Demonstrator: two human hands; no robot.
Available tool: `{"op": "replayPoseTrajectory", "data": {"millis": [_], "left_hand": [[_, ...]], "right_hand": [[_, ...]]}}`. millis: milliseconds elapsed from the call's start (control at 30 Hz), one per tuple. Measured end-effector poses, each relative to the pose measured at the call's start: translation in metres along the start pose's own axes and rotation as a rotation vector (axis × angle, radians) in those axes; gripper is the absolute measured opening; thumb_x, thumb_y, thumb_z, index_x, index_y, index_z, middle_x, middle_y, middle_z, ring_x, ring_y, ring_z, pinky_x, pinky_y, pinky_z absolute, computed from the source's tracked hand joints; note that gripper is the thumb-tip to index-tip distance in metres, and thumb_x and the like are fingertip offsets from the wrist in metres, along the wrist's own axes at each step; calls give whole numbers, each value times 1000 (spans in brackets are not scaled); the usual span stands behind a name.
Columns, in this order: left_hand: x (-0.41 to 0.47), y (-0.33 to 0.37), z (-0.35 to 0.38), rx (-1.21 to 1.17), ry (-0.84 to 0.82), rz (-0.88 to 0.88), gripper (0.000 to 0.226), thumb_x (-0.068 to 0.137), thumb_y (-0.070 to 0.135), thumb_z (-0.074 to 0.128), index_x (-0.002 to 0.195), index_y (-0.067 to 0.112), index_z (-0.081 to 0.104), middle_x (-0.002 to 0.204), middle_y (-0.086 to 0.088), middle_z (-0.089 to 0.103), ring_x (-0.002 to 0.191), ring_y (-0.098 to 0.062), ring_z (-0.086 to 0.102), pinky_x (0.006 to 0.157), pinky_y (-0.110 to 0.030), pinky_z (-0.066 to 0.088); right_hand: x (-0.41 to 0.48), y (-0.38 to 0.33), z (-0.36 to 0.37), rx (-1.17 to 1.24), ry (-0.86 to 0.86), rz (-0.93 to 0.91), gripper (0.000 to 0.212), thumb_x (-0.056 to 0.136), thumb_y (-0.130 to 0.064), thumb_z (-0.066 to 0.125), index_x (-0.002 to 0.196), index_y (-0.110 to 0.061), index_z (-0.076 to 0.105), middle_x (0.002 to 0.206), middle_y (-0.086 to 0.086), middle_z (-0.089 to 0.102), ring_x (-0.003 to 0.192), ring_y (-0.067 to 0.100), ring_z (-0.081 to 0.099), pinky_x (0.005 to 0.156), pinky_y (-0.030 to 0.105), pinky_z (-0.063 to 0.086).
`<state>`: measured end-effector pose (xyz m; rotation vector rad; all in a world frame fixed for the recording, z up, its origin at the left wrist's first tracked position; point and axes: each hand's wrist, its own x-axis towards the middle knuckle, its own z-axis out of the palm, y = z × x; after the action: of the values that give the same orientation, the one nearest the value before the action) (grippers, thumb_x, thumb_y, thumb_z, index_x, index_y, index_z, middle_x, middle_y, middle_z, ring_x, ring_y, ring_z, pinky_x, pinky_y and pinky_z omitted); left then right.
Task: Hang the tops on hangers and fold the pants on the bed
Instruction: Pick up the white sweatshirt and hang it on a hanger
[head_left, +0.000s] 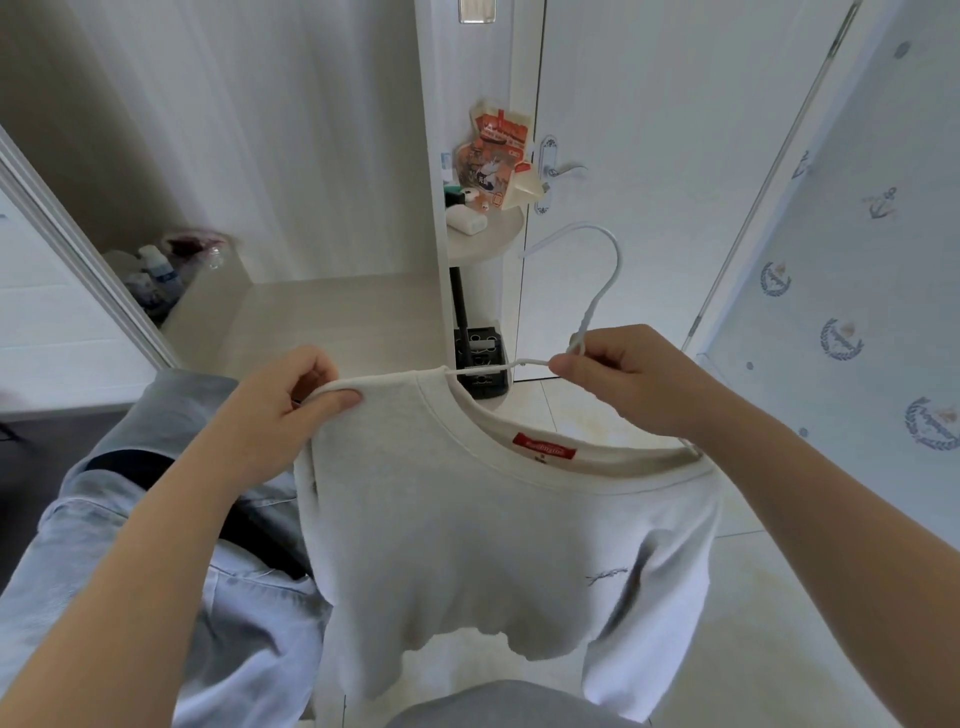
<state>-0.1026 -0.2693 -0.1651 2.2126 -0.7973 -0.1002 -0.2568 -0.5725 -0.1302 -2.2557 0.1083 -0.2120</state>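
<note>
White sweatshirt (493, 545) held mid-air before open wardrobe (322, 322), white hanger (605, 270) threaded through neck. Left hand (280, 410) pinches shoulder fabric; right hand (628, 384) fingers grip hanger neck. Top nearly hung, not yet on rail. Pale blue pants (156, 571) lie unfolded at left — folding remains.

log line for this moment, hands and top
left hand: pinches sweatshirt shoulder | right hand: grips white hanger below hook | hanger: partly inside collar | jeans: lying at left
</note>
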Motion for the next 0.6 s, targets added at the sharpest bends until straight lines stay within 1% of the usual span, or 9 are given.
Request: {"op": "replayPoseTrajectory", "data": {"millis": [33,100,167,233,333,400,467,533,600], "left_hand": [[0,1,-1,52,-11,10,23,93,29,67,77,22,52,66,1,51,58,-10,44,60,-32,38],[-1,2,-1,137,-14,17,29,94,32,65,76,15,49,65,-4,49,60,-17,43,60,-32,35],[-2,3,-2,165,-4,1,33,93,32,66,73,15,47,62,0,47,58,-13,41,57,-26,33],[-3,4,-7,153,16,-6,35,88,35,72,70,20,47,58,6,46,55,-9,40,54,-20,31],[-5,8,-18,68,74,-25,30,78,36,81,72,22,56,59,10,51,56,-6,43,52,-15,33],[-8,12,-21,-26,122,-30,25,75,26,85,73,23,61,58,10,52,57,-4,44,53,-14,33],[-13,18,-22,-89,143,-13,23,73,18,86,72,24,64,58,6,54,58,-5,46,53,-14,34],[-18,23,-22,-118,143,13,25,73,13,85,71,28,66,63,-5,57,60,-8,48,55,-13,35],[-19,24,-24,-135,143,25,28,74,10,85,70,32,68,67,-10,58,62,-9,49,56,-13,36]], "right_hand": [[0,1,1,8,-5,4,44,97,-32,60,55,-24,50,55,-7,33,53,11,30,54,25,30],[0,5,2,24,-7,-1,46,99,-32,60,54,-29,49,59,-1,34,56,13,31,58,30,31],[-1,5,4,64,-21,-5,44,99,-37,59,56,-32,52,64,6,35,57,15,33,59,34,32],[-2,4,5,100,-52,-6,41,96,-40,56,55,-36,51,65,7,37,56,14,34,56,31,33],[-4,7,4,117,-97,-3,44,101,-26,56,57,-30,53,62,-1,41,52,11,35,54,25,34],[-4,11,3,103,-116,9,36,101,-22,56,66,-15,60,59,-7,43,50,11,34,52,22,33],[-5,15,4,119,-122,30,33,101,-18,55,74,-3,64,56,-14,46,47,9,33,49,19,32],[-7,17,9,128,-131,55,32,101,-16,54,74,-2,64,52,-19,46,45,7,32,48,17,31],[-7,17,13,105,-156,64,32,101,-17,55,72,-9,65,50,-18,43,46,7,31,48,16,31]]}}
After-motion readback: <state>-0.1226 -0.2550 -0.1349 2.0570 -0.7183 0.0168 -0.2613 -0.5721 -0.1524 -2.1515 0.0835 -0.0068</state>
